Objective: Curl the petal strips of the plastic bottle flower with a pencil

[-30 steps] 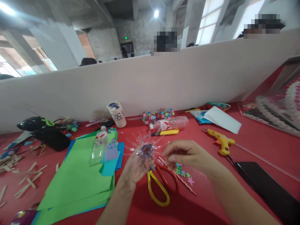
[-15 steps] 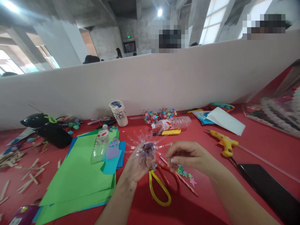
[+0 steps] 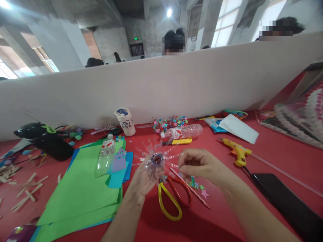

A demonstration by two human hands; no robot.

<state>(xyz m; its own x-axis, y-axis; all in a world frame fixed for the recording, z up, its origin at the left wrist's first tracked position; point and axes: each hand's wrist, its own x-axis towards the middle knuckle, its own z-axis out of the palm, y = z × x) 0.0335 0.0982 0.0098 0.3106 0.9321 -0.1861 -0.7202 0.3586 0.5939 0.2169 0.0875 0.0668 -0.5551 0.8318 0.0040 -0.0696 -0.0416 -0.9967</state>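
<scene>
My left hand (image 3: 148, 174) is wrapped around the neck of a cut plastic bottle (image 3: 156, 158), its clear walls slit into thin strips that fan outward. The purplish neck opening faces me. To the right, my right hand (image 3: 195, 163) has thumb and fingers pinched together at the end of one strip; the fingertips are partly hidden. Just below the hands lie scissors (image 3: 174, 198) with one yellow and one red handle. A pink twisted stick (image 3: 199, 196) and several star stickers (image 3: 199, 185) rest by the right hand.
Green sheets (image 3: 80, 188) with a plastic bottle (image 3: 105, 156) lie left. Behind are a paper cup (image 3: 125, 122), another bottle (image 3: 185, 132), a yellow cutter (image 3: 181, 141) and star-covered rings (image 3: 160, 125). A yellow glue gun (image 3: 237, 151) and black power bank-like slab (image 3: 282, 198) are right.
The view has shifted slightly, so the table things sit a little further left. My right fingers have closed in at a strip's end; my left hand keeps its hold.
</scene>
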